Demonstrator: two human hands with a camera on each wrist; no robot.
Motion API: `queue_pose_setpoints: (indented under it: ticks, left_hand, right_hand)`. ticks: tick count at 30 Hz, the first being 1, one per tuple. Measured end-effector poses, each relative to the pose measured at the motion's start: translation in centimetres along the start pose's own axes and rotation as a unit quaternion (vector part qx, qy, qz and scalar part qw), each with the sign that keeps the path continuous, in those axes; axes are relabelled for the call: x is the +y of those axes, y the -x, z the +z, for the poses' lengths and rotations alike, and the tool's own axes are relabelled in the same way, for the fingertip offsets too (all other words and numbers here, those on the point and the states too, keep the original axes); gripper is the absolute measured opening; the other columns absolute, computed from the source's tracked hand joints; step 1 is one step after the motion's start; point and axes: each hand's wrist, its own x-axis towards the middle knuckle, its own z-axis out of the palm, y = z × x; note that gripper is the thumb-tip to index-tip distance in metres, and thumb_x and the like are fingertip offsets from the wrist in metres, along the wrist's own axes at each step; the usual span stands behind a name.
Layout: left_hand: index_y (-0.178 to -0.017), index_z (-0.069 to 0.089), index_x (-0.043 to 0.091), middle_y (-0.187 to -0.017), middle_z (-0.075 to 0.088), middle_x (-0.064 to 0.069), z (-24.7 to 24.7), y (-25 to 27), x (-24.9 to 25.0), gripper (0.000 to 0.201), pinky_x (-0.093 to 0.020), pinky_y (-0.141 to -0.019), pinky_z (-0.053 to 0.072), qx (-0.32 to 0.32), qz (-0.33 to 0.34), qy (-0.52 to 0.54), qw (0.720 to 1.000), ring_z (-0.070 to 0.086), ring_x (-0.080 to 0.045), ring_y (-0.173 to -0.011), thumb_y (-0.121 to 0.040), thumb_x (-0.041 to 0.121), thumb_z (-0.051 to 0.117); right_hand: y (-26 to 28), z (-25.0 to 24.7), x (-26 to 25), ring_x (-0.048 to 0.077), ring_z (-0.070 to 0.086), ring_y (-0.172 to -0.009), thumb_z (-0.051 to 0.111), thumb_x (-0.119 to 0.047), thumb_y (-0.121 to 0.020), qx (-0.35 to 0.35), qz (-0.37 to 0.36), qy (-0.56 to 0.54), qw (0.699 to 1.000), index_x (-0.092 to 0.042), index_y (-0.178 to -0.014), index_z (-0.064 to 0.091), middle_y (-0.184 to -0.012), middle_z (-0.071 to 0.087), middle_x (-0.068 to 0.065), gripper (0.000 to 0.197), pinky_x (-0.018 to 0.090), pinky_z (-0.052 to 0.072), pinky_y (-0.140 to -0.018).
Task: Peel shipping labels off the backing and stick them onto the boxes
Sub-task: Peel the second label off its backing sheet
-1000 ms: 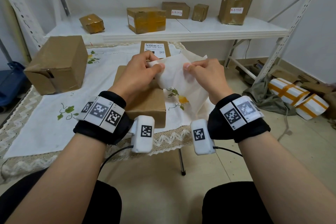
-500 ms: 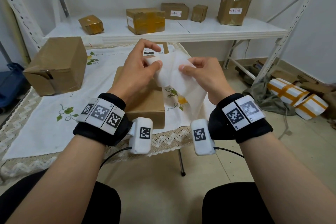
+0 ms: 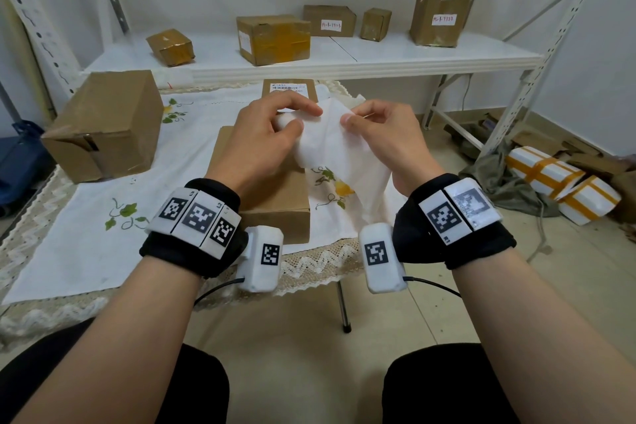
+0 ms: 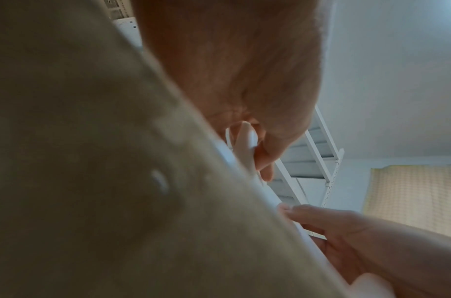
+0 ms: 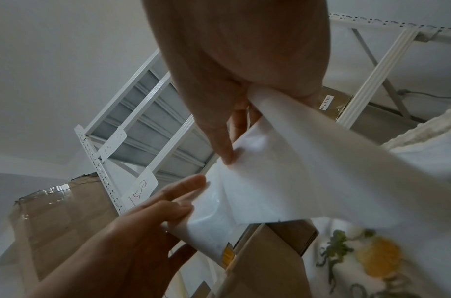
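I have both hands up in front of me over the near edge of the table [image 3: 86,251], close together and each gripping the same white label sheet [image 3: 330,144]. My left hand [image 3: 261,138] pinches the sheet's upper left part between thumb and fingers, where the paper bunches into a curl; my right hand [image 3: 385,141] pinches the top right edge between thumb and forefinger, and the rest of the sheet trails down and to the right past that wrist. In the right wrist view the sheet [image 5: 282,181] runs as a long band from my right fingers down toward the lower right, with the left hand's fingers [image 5: 178,193] laid against its left end. So its long axis slopes from upper left to lower right, and I judge that the peel will work by drawing the hands apart along that line. I cannot tell which layer is label and which is backing. The plain box [image 3: 275,196] lies straight below the hands, partly hidden by my left wrist, so the left hand is nearer to it and the label only has to go down. Farther back a small box [image 3: 289,93] carries a printed label already, and a bigger box [image 3: 103,124] sits off to the left.
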Motion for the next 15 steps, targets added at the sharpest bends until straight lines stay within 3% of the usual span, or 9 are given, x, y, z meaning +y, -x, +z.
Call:
queue_pose_setpoints:
  ticks: [4,9,15]
  left_hand:
    - [-0.115,0.075,0.026,-0.125,0.061,0.015,0.12,-0.15,-0.07,0.032,-0.003,-0.087,0.038,-0.004,-0.001,-0.018,1.000,0.052,0.009,-0.104,-0.099,0.007,0.055]
    - [-0.121,0.075,0.021,-0.127,0.063,0.009,0.22,-0.18,0.03,0.036,-0.018,-0.104,0.042,-0.016,0.018,-0.029,0.999,0.053,-0.006,-0.118,-0.097,0.003,0.055]
    - [-0.122,0.074,0.024,-0.129,0.062,0.009,0.09,-0.21,0.03,0.037,-0.024,-0.106,0.043,-0.024,0.027,-0.038,0.999,0.053,-0.009,-0.122,-0.098,0.004,0.054]
  right_hand:
    - [0.12,-0.06,-0.09,0.013,0.063,-0.075,0.075,-0.019,-0.089,-0.018,0.014,0.008,1.000,-0.018,-0.079,0.071,-0.086,0.071,0.003,0.011,0.019,0.045,-0.063]
    - [0.22,0.15,-0.19,0.019,0.065,-0.072,0.074,-0.012,-0.086,-0.043,0.026,0.020,0.999,-0.018,-0.078,0.065,-0.085,0.071,0.008,0.013,0.028,0.051,-0.066]
    - [0.40,0.38,-0.19,0.021,0.068,-0.080,0.077,-0.019,-0.089,-0.044,0.014,-0.011,0.999,-0.019,-0.079,0.071,-0.087,0.071,0.009,0.012,0.033,0.055,-0.075]
